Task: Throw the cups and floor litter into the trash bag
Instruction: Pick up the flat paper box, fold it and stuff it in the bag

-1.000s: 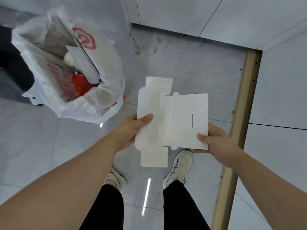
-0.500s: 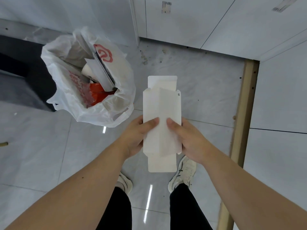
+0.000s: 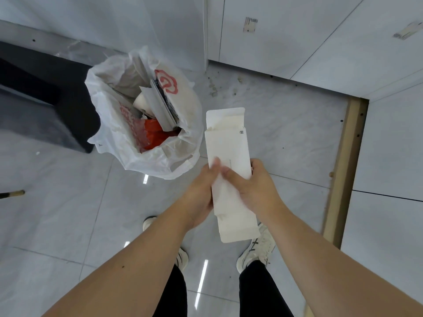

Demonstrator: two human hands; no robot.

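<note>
Trash bag (image 3: 146,154) sits open on the floor at left, already stuffed. Left hand (image 3: 201,195) and right hand (image 3: 249,186) reach forward together, fingers clamped round the folded white carton (image 3: 226,145), just right of the bag.

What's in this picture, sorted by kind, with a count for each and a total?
Hands: 2, the left hand and right hand, both gripping the carton
Folded white carton: 1
Open trash bag: 1
Shoes: 2, one right, one left
Stick end on the floor: 1
Total: 7
</note>
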